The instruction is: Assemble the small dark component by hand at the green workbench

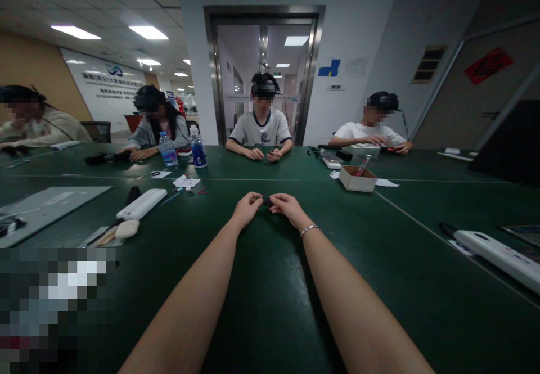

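Dark piece (266,200): left hand (247,208) and right hand (289,208) are covering its ends; its kind is proving too small to tell.
Forearms (181,301): running off the near edge.
Blurred blocks (54,306), near left: hiding a stretch of table (261,306).
Board (71,198), left: running past the left edge.
Strip (498,255), near right: running past the right edge.
Black panel (512,143), far right: being cut by the right edge.
Box (358,184), far right: hiding the foot of a rod (364,164).
Person (50,126), far left: being cut by the left edge.
Sign (109,87), far left: small lettering is blurring.
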The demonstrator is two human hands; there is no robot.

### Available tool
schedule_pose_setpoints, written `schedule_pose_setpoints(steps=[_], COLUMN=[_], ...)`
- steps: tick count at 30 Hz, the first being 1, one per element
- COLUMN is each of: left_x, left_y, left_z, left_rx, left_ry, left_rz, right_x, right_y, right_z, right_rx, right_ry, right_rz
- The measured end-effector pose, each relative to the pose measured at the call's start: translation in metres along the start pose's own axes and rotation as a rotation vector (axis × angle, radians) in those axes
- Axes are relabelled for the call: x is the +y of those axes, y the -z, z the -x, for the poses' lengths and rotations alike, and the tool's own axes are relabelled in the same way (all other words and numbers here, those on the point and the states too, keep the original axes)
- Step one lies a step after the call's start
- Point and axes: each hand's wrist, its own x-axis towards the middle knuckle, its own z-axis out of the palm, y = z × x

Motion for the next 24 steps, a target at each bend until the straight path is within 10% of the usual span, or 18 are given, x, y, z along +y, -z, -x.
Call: schedule_pose_setpoints(steps=[24], left_x=[0.0055], left_y=[0.0014], left_z=[0.0038], left_rx=[-0.032], left_ry=[0.026], left_rz=[-0.048], right_x=[0.0002], right_y=[0.0001], right_z=[-0.0007], right_rx=[0.016], right_ry=[0.004], right_rz=[0.039])
